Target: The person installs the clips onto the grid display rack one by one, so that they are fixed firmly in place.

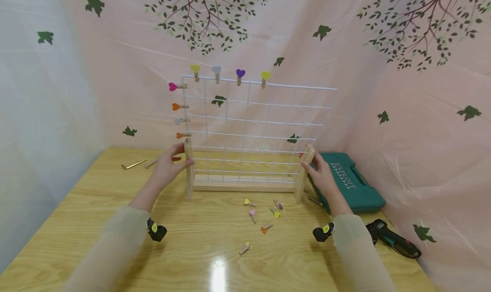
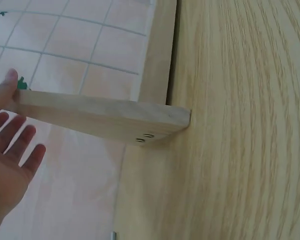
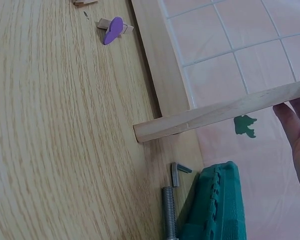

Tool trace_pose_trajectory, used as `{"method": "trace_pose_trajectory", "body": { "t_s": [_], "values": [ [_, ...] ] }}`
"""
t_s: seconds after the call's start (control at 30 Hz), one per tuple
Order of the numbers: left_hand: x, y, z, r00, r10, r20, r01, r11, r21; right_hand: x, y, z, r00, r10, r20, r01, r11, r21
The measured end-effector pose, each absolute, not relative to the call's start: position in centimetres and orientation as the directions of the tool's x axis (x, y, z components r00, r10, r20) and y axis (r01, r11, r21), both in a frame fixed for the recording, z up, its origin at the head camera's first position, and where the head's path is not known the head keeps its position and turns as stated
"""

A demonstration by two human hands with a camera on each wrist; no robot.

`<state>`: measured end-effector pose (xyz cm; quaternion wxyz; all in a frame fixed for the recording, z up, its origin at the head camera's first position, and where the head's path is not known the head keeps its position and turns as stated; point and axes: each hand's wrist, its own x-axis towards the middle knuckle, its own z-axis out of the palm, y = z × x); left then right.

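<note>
A white wire grid rack (image 1: 247,120) stands upright in a wooden stand (image 1: 245,186) on the table. My left hand (image 1: 166,169) grips the stand's left post (image 2: 100,107) near its top, thumb in front; in the left wrist view the other fingers lie spread beyond the wood. On the opposite side, my right hand (image 1: 321,172) holds the upper end of the right post (image 3: 214,114) between thumb and fingers. Heart-topped clothespins line the grid: a purple one (image 1: 240,75) and others along the top, a pink one (image 1: 174,87) and others down the left edge.
Several loose heart clothespins (image 1: 252,215) lie in front of the stand. A green tool case (image 1: 347,187) sits at right, with a bolt (image 3: 169,212) and hex key (image 3: 175,175) beside it. A black power tool (image 1: 397,241) lies nearer. Two metal rods, one golden (image 1: 134,164), are back left.
</note>
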<state>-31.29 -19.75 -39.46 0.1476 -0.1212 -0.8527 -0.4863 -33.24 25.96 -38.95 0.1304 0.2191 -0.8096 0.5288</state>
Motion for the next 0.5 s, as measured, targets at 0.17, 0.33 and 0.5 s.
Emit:
{"method": "trace_pose_trajectory", "body": {
  "t_s": [0.17, 0.33, 0.5],
  "values": [
    [-31.6, -19.9, -40.1, -0.930, 0.115, 0.349, 0.363, 0.445, 0.819, -33.0, 25.8, -38.8, -0.870, -0.214, 0.443, -0.492, 0.345, -0.799],
    [-32.0, -20.0, -40.5, -0.913, 0.130, 0.387, 0.405, 0.409, 0.818, -32.9, 25.6, -38.6, -0.872, -0.195, 0.449, -0.489, 0.373, -0.788],
    [-32.0, -19.8, -40.8, -0.913, 0.117, 0.390, 0.402, 0.407, 0.820, -32.2, 25.2, -38.1, -0.859, -0.159, 0.486, -0.498, 0.482, -0.721]
  ]
}}
